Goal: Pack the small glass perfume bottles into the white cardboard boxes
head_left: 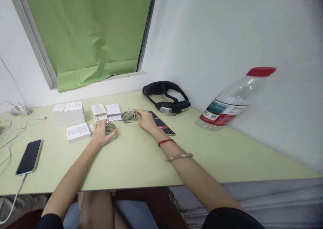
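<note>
Both of the person's hands are over the pale yellow-green desk (141,165), each at a clear, faintly green-tinted glass piece. The left hand (100,135) is clasped about the left glass piece (110,128), its fingers along the far and left side and its thumb on the near side, so that much of the glass is covered. The right hand (146,119) reaches in from the right, its fingertips touching the right edge of the right glass piece (129,116); whether they pinch it or only rest against it, I cannot tell. That second piece sits on the desktop just beside an open white carton (113,110), which stands next to another open carton (99,110) with fine print on its upper face. A printed white box (78,133) lies just left of the left hand, its flap out at the end facing the fingers. Behind that box stands a row of small white boxes (68,111), side by side. A smartphone (163,124) with a lit screen lies partly hidden by the right hand, and past it rests a black headset (166,97). Farther right, a clear plastic bottle (224,104) with a red cap appears tilted near the wall. At the far left, a dark-screened smartphone (29,157) has a white cable (20,188) plugged into it.
</note>
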A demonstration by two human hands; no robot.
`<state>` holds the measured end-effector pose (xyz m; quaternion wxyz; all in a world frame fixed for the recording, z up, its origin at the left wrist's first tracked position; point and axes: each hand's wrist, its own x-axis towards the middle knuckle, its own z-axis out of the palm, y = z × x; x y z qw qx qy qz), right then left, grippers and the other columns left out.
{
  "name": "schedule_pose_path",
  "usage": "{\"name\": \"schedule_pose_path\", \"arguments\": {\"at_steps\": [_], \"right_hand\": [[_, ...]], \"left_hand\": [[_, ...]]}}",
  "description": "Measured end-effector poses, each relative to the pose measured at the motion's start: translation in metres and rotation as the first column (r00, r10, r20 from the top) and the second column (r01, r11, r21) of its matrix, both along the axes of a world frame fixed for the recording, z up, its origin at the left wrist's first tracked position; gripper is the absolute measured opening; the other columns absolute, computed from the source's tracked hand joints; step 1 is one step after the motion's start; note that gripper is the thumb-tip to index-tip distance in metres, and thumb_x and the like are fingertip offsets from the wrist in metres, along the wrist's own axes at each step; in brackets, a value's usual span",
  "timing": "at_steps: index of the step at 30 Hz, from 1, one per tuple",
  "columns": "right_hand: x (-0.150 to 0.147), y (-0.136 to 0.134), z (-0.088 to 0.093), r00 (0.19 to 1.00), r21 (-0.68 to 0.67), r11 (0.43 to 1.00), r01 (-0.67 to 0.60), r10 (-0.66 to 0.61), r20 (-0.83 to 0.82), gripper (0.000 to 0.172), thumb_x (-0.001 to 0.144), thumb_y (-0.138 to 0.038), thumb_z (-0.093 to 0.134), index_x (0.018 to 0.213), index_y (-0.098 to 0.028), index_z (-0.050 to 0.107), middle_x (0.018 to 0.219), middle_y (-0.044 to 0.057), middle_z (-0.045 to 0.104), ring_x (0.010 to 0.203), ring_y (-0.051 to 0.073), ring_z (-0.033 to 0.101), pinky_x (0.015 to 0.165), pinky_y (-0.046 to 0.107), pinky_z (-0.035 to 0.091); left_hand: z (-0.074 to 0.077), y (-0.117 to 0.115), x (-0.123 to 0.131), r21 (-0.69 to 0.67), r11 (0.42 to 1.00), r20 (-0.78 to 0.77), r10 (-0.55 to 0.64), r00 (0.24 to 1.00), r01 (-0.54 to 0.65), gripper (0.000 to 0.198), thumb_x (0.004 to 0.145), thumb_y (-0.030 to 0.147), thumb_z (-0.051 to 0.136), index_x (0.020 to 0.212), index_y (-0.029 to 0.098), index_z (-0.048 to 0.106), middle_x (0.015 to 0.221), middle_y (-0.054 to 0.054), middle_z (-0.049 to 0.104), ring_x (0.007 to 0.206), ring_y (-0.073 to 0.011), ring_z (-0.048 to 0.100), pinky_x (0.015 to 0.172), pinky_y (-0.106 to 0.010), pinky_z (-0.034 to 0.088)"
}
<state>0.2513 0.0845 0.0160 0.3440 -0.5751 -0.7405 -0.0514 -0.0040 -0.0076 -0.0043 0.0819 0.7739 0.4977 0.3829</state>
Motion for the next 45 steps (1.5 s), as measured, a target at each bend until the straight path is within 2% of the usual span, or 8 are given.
{"name": "schedule_pose_path", "arguments": {"at_steps": [9, 17, 22, 26, 31, 35, 39, 45], "right_hand": [[-0.002, -0.002, 0.003, 0.996, 0.026, 0.996, -0.086, 0.086, 0.008, 0.037, 0.076, -0.010, 0.041, 0.096, -0.016, 0.072, 0.101, 0.011, 0.070, 0.091, 0.024, 0.064, 0.086, 0.039, 0.050], [-0.002, -0.007, 0.009, 0.999, 0.101, 0.994, -0.039, 0.035, 0.040, 0.034, 0.085, -0.019, 0.041, 0.102, -0.013, 0.070, 0.106, 0.016, 0.067, 0.096, 0.029, 0.059, 0.088, 0.047, 0.045], [-0.001, -0.006, 0.007, 0.995, 0.015, 0.996, -0.092, 0.091, 0.050, 0.033, 0.081, -0.011, 0.042, 0.094, -0.015, 0.071, 0.101, 0.015, 0.068, 0.091, 0.028, 0.060, 0.087, 0.044, 0.046], [-0.004, -0.004, 0.004, 0.994, 0.008, 0.994, -0.112, 0.112, 0.017, 0.038, 0.080, -0.007, 0.038, 0.102, -0.012, 0.068, 0.105, 0.015, 0.067, 0.094, 0.024, 0.062, 0.087, 0.037, 0.048], [-0.018, -0.019, 0.017, 0.996, 0.131, 0.991, -0.020, 0.032, -0.084, 0.038, 0.087, -0.019, 0.035, 0.113, -0.016, 0.063, 0.110, 0.011, 0.063, 0.097, 0.023, 0.060, 0.086, 0.037, 0.048], [-0.037, -0.039, 0.036, 0.983, 0.276, 0.960, 0.046, 0.005, -0.184, 0.032, 0.090, -0.031, 0.037, 0.105, -0.018, 0.062, 0.102, 0.009, 0.063, 0.069, 0.017, 0.055, 0.077, 0.033, 0.047], [-0.057, -0.056, 0.043, 0.975, 0.345, 0.929, -0.136, 0.186, -0.119, 0.027, 0.089, -0.032, 0.039, 0.094, -0.017, 0.062, 0.093, 0.009, 0.062, 0.071, 0.018, 0.054, 0.076, 0.033, 0.046], [-0.088, -0.070, 0.034, 0.881, 0.260, 0.842, -0.472, 0.455, 0.127, 0.021, 0.085, -0.032, 0.049, 0.093, -0.019, 0.063, 0.092, 0.007, 0.064, 0.088, 0.020, 0.059, 0.082, 0.034, 0.043]], "left_hand": [[0.005, -0.001, -0.002, -0.056, 0.995, 0.009, -0.079, 0.997, 0.079, 0.049, 0.088, 0.048, 0.052, 0.123, 0.017, 0.041, 0.120, -0.012, 0.055, 0.113, -0.0256, 0.051, 0.097, -0.040, 0.039], [0.008, -0.005, -0.004, -0.025, 0.990, 0.042, -0.136, 0.990, 0.137, 0.038, 0.094, 0.042, 0.037, 0.121, 0.015, 0.043, 0.120, -0.013, 0.055, 0.113, -0.0247, 0.052, 0.097, -0.041, 0.039], [0.009, -0.005, -0.006, -0.009, 0.980, 0.057, -0.198, 0.979, 0.199, 0.038, 0.094, 0.036, 0.035, 0.125, 0.015, 0.044, 0.125, -0.013, 0.054, 0.117, -0.0240, 0.049, 0.099, -0.040, 0.038], [0.008, -0.004, -0.006, 0.000, 0.983, 0.024, -0.181, 0.983, 0.181, 0.039, 0.093, 0.028, 0.031, 0.126, 0.016, 0.047, 0.117, -0.011, 0.056, 0.112, -0.0228, 0.050, 0.095, -0.037, 0.040], [0.006, -0.003, -0.003, 0.019, 0.989, -0.047, -0.146, 0.988, 0.147, 0.046, 0.086, 0.029, 0.045, 0.131, 0.018, 0.045, 0.115, -0.010, 0.058, 0.111, -0.0236, 0.052, 0.095, -0.038, 0.041], [0.004, -0.002, -0.001, 0.030, 0.989, -0.072, -0.140, 0.988, 0.142, 0.060, 0.086, 0.035, 0.050, 0.141, 0.018, 0.032, 0.130, -0.011, 0.054, 0.115, -0.0247, 0.053, 0.097, -0.039, 0.040], [0.003, -0.002, -0.001, -0.026, 0.991, -0.134, -0.136, 0.982, 0.133, 0.067, 0.089, 0.037, 0.047, 0.147, 0.018, 0.022, 0.122, -0.012, 0.060, 0.106, -0.0258, 0.058, 0.095, -0.042, 0.040], [0.001, 0.000, 0.000, -0.042, 0.991, -0.097, -0.129, 0.987, 0.126, 0.070, 0.088, 0.034, 0.047, 0.149, 0.019, 0.018, 0.121, -0.012, 0.060, 0.111, -0.0252, 0.056, 0.094, -0.040, 0.041]]}}
